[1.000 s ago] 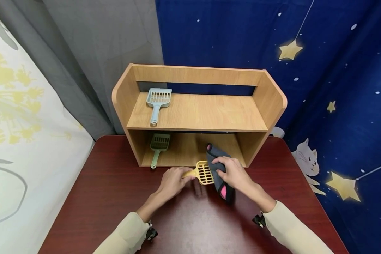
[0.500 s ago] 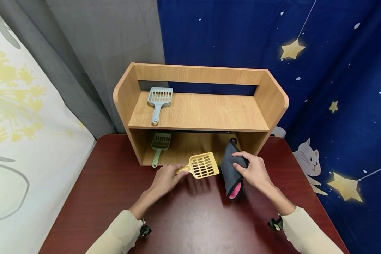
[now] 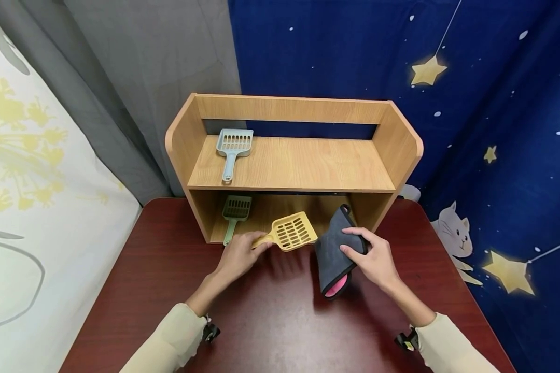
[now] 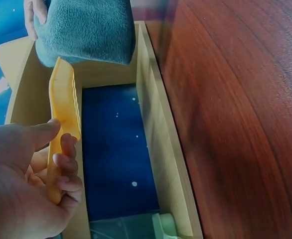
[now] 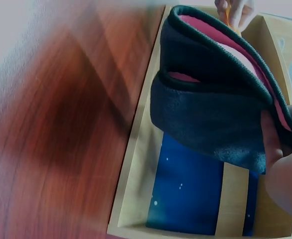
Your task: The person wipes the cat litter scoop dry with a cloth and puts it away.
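My left hand [image 3: 239,255] grips the handle of a yellow slotted litter scoop [image 3: 293,231], held in the air before the lower shelf. In the left wrist view the fingers curl round the handle of the scoop [image 4: 64,99]. My right hand [image 3: 373,257] pinches a folded grey cloth [image 3: 338,254] with black edging and a pink inner side. The cloth's left edge is close to the scoop's blade; whether they touch I cannot tell. In the right wrist view the folds of the cloth [image 5: 211,109] hang open, showing pink.
A two-tier wooden shelf [image 3: 289,189] stands at the back of the dark red table [image 3: 280,321]. On its upper tier lies a light blue litter scoop [image 3: 234,147]. A green one [image 3: 235,212] lies on the lower tier, at the left. Curtains hang behind.
The yellow scoop has come away from the cloth, rising and tilting, with its full blade now showing. My right hand has moved the cloth to the right, then slightly back left.
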Demonstrator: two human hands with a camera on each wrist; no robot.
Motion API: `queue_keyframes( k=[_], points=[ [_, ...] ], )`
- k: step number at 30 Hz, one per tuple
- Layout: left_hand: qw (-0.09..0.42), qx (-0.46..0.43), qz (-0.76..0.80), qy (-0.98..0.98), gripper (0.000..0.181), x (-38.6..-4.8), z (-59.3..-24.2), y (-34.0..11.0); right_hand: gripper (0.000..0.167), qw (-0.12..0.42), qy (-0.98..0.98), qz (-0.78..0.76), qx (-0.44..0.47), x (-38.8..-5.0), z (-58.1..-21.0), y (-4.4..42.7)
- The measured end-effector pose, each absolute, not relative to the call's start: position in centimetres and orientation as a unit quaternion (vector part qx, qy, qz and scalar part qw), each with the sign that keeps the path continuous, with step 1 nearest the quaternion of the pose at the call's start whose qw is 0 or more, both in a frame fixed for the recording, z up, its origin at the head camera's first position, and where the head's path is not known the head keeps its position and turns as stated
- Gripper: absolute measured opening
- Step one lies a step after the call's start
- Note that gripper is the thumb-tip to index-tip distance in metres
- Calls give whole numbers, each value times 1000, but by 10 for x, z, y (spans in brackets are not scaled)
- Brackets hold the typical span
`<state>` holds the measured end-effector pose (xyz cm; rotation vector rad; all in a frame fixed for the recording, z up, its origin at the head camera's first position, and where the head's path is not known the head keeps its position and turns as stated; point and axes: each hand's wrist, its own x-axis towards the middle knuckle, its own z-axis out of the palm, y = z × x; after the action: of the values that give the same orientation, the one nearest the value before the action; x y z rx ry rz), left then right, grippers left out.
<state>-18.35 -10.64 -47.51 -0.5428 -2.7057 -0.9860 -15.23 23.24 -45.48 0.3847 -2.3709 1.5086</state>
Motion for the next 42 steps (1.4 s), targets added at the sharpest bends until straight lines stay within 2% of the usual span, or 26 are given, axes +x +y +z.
queue_keyframes(
  k=[5,10,15,19,24,27,32,42],
  points=[
    [113,-189,-336,-916,28,-185,-474,-103,37,140,-803,564,136,-143,-449,213],
    [131,-187,-344,-911,26,-185,-474,-97,41,150,-785,585,139,-150,-475,198],
    [108,-162,-367,-910,27,-181,-475,-85,43,162,-772,596,151,-146,-483,169],
    [89,-150,-380,-908,28,-180,-474,-76,42,169,-779,570,197,-139,-485,145],
    [93,-152,-381,-907,30,-180,-471,-71,38,203,-786,532,239,-127,-468,128],
    [99,-154,-379,-907,31,-179,-470,-74,37,238,-786,528,216,-126,-462,132],
    [116,-151,-377,-906,32,-178,-470,-80,38,269,-799,515,155,-146,-477,156],
    [114,-151,-384,-904,30,-176,-470,-89,37,246,-802,537,88,-168,-466,198]
  ],
)
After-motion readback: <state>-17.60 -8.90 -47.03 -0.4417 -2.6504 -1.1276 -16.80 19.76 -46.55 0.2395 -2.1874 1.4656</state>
